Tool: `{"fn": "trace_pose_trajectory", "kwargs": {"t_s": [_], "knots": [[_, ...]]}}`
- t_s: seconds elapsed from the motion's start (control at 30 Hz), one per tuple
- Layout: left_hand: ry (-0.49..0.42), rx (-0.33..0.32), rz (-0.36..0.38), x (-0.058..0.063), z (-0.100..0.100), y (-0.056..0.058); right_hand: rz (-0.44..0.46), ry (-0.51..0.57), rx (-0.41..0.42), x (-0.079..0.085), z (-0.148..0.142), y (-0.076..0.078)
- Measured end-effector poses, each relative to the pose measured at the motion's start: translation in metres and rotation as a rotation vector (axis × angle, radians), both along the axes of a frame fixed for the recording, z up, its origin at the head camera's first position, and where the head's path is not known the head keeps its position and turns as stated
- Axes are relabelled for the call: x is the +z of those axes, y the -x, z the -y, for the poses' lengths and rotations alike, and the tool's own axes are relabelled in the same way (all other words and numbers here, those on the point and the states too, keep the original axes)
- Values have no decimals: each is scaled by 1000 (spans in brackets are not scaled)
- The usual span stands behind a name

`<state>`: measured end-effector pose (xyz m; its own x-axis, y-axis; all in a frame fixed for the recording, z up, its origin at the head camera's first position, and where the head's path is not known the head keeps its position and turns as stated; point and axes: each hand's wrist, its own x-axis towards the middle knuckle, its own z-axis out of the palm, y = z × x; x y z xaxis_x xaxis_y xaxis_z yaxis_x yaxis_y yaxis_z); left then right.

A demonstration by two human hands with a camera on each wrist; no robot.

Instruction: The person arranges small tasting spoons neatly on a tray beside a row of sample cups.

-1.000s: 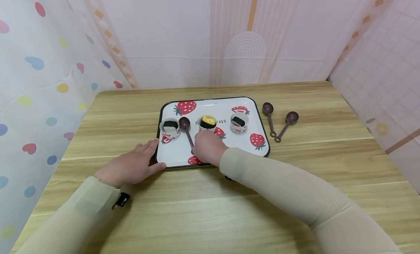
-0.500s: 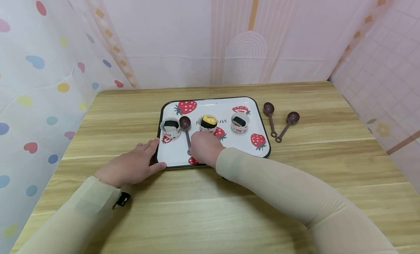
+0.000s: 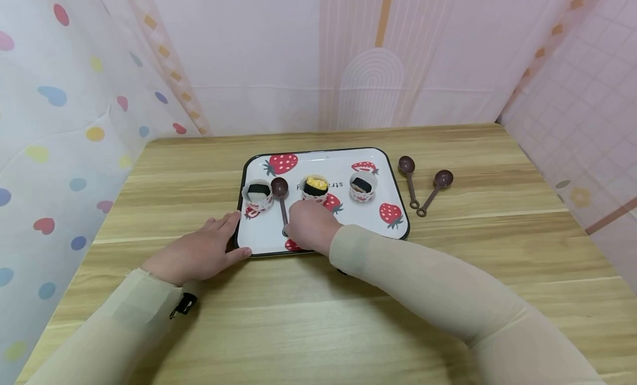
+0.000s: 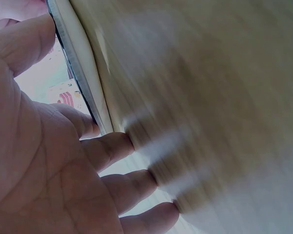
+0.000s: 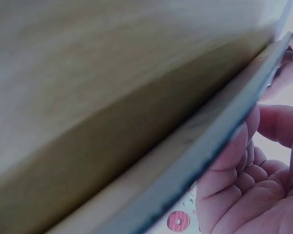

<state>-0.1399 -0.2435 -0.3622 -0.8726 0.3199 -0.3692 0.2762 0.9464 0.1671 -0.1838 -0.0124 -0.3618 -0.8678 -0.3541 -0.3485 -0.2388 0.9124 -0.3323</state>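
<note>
A brown measuring spoon [image 3: 280, 188] lies on a white tray [image 3: 266, 242] with strawberry prints and a dark rim. My right hand [image 3: 311, 225] is over the tray's near part, fingers curled, at the spoon's handle end and seemingly pinching it; the fingertips are hidden in the head view. In the right wrist view, thumb and index finger meet. Outstretched, my left hand [image 3: 199, 252] rests at the tray's near left corner, thumb on the rim. Left of the spoon stands a paper cup [image 3: 266, 202] holding a black-and-white sushi piece [image 3: 258, 192].
A middle paper cup [image 3: 309, 198] holds a yellow-topped sushi piece [image 3: 316, 185]; a right-hand paper cup [image 3: 365, 197] holds a dark-wrapped one. Two more measuring spoons, an upright one [image 3: 407, 166] and a slanted one [image 3: 442, 180], lie on the wooden table [image 3: 478, 246] right of the tray.
My right hand has shifted slightly left, and the spoon's handle end has swung left with it, its bowl staying about in place. The left hand has not moved.
</note>
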Motion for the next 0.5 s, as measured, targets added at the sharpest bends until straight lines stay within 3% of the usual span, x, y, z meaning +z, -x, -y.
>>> {"fn": "trace_pose_trajectory", "kwargs": {"t_s": [0.3, 0.5], "knots": [[-3, 3, -4, 0, 0, -1, -97, 111, 30, 12, -20, -8], [1, -1, -2, 1, -1, -1, -174, 248, -5, 28, -44, -14]]}}
